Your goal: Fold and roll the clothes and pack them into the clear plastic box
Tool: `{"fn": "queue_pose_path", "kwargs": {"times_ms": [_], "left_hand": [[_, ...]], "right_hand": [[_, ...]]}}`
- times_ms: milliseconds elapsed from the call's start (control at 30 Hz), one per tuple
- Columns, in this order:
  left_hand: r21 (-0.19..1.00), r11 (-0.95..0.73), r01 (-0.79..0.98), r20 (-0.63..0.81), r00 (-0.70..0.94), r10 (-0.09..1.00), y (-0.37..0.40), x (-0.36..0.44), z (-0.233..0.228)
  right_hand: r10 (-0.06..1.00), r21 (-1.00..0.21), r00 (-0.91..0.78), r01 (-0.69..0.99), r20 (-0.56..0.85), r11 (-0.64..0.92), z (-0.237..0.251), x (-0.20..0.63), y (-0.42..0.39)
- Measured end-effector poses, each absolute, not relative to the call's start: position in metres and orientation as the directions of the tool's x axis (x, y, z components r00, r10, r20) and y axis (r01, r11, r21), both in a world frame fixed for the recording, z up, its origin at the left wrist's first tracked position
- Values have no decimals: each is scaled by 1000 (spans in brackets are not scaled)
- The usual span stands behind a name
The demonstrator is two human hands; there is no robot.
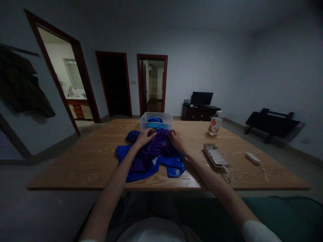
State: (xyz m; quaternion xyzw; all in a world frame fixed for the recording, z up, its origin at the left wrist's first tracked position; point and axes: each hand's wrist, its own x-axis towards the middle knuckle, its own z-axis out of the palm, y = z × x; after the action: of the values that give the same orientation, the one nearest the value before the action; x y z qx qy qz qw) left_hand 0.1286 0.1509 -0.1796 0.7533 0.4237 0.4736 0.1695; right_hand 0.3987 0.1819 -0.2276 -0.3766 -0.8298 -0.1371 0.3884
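A crumpled purple garment (pixel 151 148) lies over blue clothing (pixel 143 174) on the wooden table in front of me. My left hand (pixel 147 136) is closed on the purple cloth at its upper left. At its upper right, my right hand (pixel 176 138) pinches the same garment. Pale lettering shows on the cloth between the hands. Just beyond them stands a clear plastic box (pixel 169 118) with a folded blue cloth (pixel 154 119) inside. Another dark blue bundle (pixel 133 136) rests left of my left hand.
Right of the clothes on the table (pixel 93 161) are a clear bottle (pixel 215 125) with a fruit label, a phone-like object (pixel 215 156) with a strap, partly pixelated, and a small white case (pixel 252 158) with a cord. The table's front edge runs close to my lap.
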Motion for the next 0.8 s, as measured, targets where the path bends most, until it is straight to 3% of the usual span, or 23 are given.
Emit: {"fn": "queue_pose_path", "kwargs": {"times_ms": [100,233,533,800], "left_hand": [[566,-598,567,496,346,797,150,126,-186],[498,-593,632,492,357,794,149,128,-189],[693,-581,426,542,223,810,155,128,-186],[896,-432,107,440,-69,895,171,124,-191]], "right_hand": [[597,-178,-319,760,736,625,-230,402,189],[696,-332,-212,760,686,559,-233,403,195],[765,-646,-73,488,640,587,-211,405,187],[789,-700,-249,366,561,613,-205,412,167]]}}
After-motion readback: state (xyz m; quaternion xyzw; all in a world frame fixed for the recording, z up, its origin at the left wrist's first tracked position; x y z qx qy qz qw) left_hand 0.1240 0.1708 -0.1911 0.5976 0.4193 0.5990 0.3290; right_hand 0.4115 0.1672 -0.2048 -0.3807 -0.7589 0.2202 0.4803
